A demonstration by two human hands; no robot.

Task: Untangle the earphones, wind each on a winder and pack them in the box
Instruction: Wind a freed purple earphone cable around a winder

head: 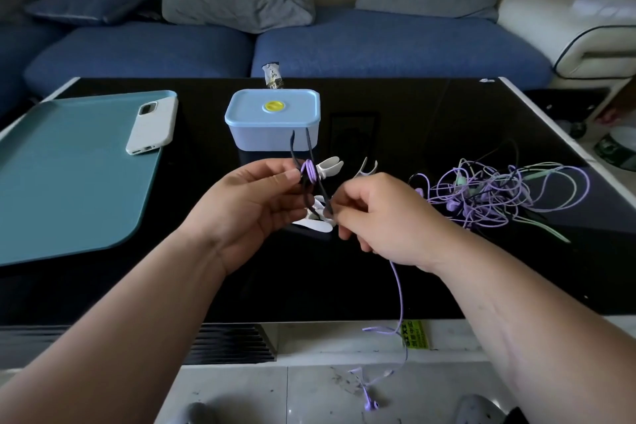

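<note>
My left hand (261, 198) pinches a dark winder (311, 182) that carries a few turns of purple earphone cable (307, 171). My right hand (375, 213) pinches the same purple cable close to the winder. The cable's loose end (401, 303) hangs from my right hand over the table's front edge, with its earbuds (371, 404) near the floor. A tangle of purple, green and dark earphones (499, 193) lies on the table to the right. Several white winders (330, 165) lie behind and under my hands. The light blue box (273, 119) stands shut behind them.
A teal tray (69, 182) covers the table's left side, with a white phone (151, 127) lying on its far corner. A small packet (273, 76) sits at the far edge behind the box. A blue sofa with cushions runs along the back.
</note>
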